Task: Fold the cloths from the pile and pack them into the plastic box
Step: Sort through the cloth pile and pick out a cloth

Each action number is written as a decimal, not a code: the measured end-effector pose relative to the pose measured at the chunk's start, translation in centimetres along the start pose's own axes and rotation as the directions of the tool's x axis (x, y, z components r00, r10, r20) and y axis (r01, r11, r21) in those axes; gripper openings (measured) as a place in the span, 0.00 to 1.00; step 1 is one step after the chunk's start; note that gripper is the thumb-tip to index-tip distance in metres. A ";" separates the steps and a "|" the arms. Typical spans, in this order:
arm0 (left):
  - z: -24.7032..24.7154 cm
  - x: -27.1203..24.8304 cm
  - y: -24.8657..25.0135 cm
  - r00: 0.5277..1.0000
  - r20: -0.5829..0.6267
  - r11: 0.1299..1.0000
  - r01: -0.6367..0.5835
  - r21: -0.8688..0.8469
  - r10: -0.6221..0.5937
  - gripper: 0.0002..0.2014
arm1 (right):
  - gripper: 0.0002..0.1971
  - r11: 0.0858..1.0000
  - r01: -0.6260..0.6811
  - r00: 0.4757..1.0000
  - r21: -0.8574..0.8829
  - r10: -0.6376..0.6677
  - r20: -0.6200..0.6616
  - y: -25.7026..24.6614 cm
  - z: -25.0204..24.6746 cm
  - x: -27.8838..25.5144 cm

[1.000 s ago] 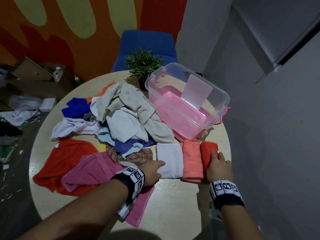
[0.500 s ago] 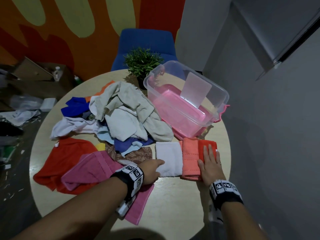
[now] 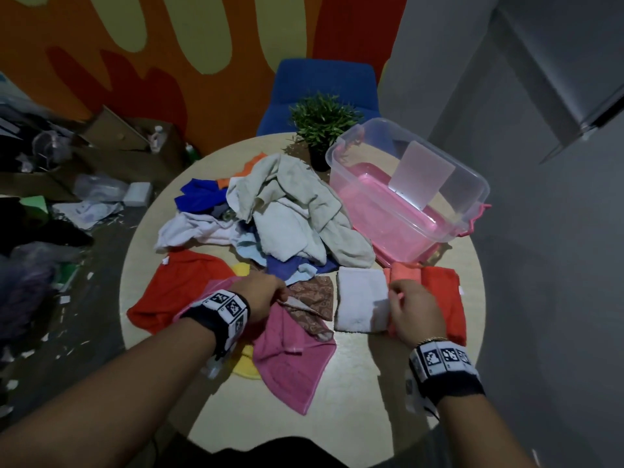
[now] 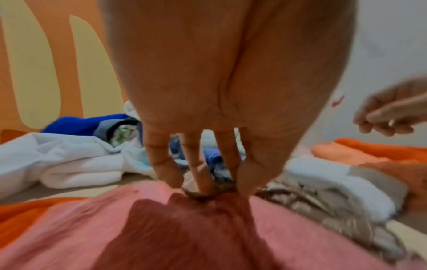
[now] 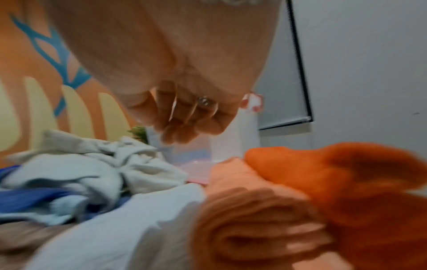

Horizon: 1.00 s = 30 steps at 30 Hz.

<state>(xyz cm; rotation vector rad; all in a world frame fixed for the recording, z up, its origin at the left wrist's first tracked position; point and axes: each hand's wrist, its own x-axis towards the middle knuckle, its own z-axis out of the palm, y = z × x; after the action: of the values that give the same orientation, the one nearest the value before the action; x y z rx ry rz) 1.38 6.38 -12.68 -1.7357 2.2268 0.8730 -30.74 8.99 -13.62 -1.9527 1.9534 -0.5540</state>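
Note:
My left hand (image 3: 282,293) pinches a corner of the brown patterned cloth (image 3: 314,298), which lies partly over a pink cloth (image 3: 290,359); the left wrist view shows the fingertips (image 4: 203,186) closed on its edge. My right hand (image 3: 396,295) hovers with loosely curled fingers (image 5: 182,135), holding nothing, above the folded white cloth (image 3: 361,295) and folded salmon cloth (image 3: 403,273). A folded red-orange cloth (image 3: 442,298) lies to the right of them. The loose pile (image 3: 297,211) fills the table's middle. The clear plastic box (image 3: 466,184) stands at the back right on its pink lid.
A potted plant (image 3: 320,123) stands behind the pile by the box. An unfolded red cloth (image 3: 179,285) and a yellow one (image 3: 243,366) lie at the left front. A blue chair (image 3: 324,82) sits behind the round table (image 3: 354,383). Clutter covers the floor at left.
My right hand lifted off the folded orange cloths and moved left, its fingers now curled. My left hand took hold of the brown patterned cloth and pulled it over the pink cloth.

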 end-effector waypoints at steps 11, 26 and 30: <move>2.1 -3.8 -1.2 0.986 -0.085 0.945 -0.110 0.307 0.143 0.10 | 0.37 0.970 0.241 0.787 -0.025 -0.180 0.590 -11.9 9.6 -5.5; -6.1 -3.2 -2.1 0.824 -0.558 0.839 -0.370 -0.398 0.098 0.07 | 0.05 0.907 0.079 0.996 0.414 -0.093 0.012 -16.1 0.5 -1.0; -4.6 -4.1 -1.8 0.762 -0.645 0.835 -0.388 -0.389 0.053 0.10 | 0.04 0.877 0.032 0.999 0.480 -0.019 -0.031 -16.8 1.0 -0.6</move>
<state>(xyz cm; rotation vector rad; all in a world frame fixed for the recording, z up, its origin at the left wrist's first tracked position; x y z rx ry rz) 5.17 6.94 -7.60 -2.2746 2.8784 1.1601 -15.54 9.70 -6.36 -1.6575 1.6011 -0.9705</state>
